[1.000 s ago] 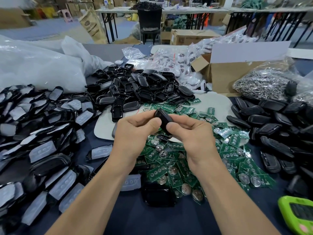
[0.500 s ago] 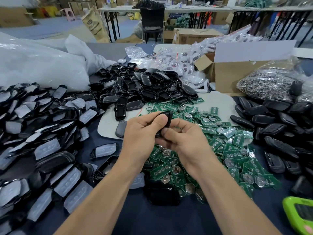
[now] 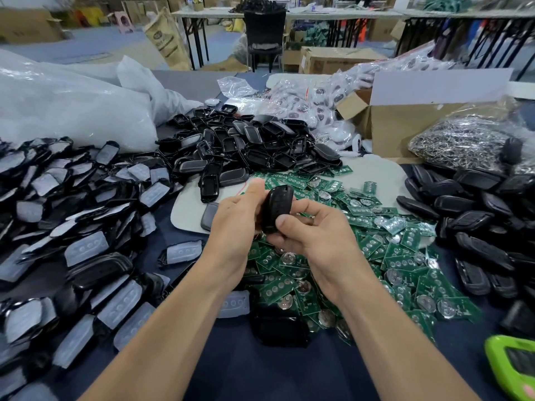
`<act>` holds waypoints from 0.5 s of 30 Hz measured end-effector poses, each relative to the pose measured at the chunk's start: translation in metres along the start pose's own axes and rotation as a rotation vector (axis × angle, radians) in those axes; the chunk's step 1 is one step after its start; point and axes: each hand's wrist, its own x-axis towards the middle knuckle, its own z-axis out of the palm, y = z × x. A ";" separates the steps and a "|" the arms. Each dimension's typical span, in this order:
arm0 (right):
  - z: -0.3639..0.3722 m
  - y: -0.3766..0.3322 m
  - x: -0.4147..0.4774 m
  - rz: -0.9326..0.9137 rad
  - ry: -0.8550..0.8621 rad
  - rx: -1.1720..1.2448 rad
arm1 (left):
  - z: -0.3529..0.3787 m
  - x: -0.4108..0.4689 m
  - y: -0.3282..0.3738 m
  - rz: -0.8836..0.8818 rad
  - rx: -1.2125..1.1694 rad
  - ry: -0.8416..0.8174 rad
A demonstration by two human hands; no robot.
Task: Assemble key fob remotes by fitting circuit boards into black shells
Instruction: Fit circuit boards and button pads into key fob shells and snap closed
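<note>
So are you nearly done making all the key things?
Not nearly. The closed black plastic fobs piled on the right look finished. The left hand and right hand hold one black plastic shell. Lots of green circuit boards and open black shells are left.

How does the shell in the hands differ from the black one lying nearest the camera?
The held shell stands on end, off the table; the near shell lies flat on the cloth. The left hand and right hand grip the held shell; no hand touches the near shell. Both are black.
</note>
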 end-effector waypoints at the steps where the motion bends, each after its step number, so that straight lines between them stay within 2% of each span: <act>1: -0.001 0.000 0.000 0.001 0.001 -0.001 | 0.000 0.000 0.000 -0.008 -0.007 0.005; 4: -0.004 -0.001 0.001 -0.003 -0.009 -0.055 | -0.001 0.001 0.000 -0.015 0.006 0.013; 8: -0.024 -0.016 0.006 0.000 -0.019 -0.283 | -0.007 0.004 -0.001 0.090 0.124 0.040; 9: -0.035 -0.024 0.007 -0.009 0.002 -0.187 | -0.009 0.005 -0.001 0.107 0.134 0.062; 12: -0.074 -0.048 0.002 -0.105 0.002 0.433 | -0.018 0.011 -0.002 0.146 0.152 0.161; 13: -0.081 -0.053 0.001 -0.121 0.010 0.484 | -0.021 0.013 -0.002 0.159 0.156 0.201; 15: -0.080 -0.051 0.004 -0.088 0.032 0.346 | -0.025 0.016 -0.002 0.170 0.148 0.275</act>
